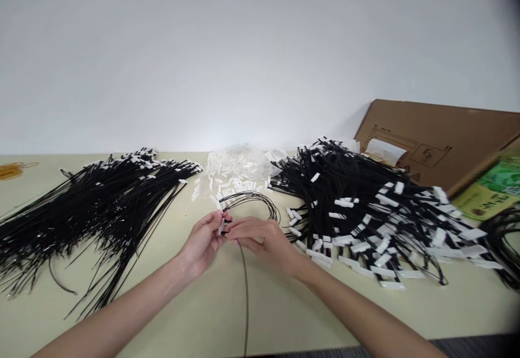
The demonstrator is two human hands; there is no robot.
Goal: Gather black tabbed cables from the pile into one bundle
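At the middle of the table my left hand pinches a small white connector between thumb and fingers. My right hand meets it from the right, its fingers closed on the black end of a thin cable beside the connector. One stretch of thin dark cable runs down to the table's front edge. Behind the hands, black wires curve in a loop to the right. How the connector and the wire ends fit together is hidden by the fingers.
Black cables with white ends lie heaped on the left. A larger heap with white connectors spreads on the right. A clear bag of small white pieces lies at the back. A cardboard box and a green-yellow packet stand far right.
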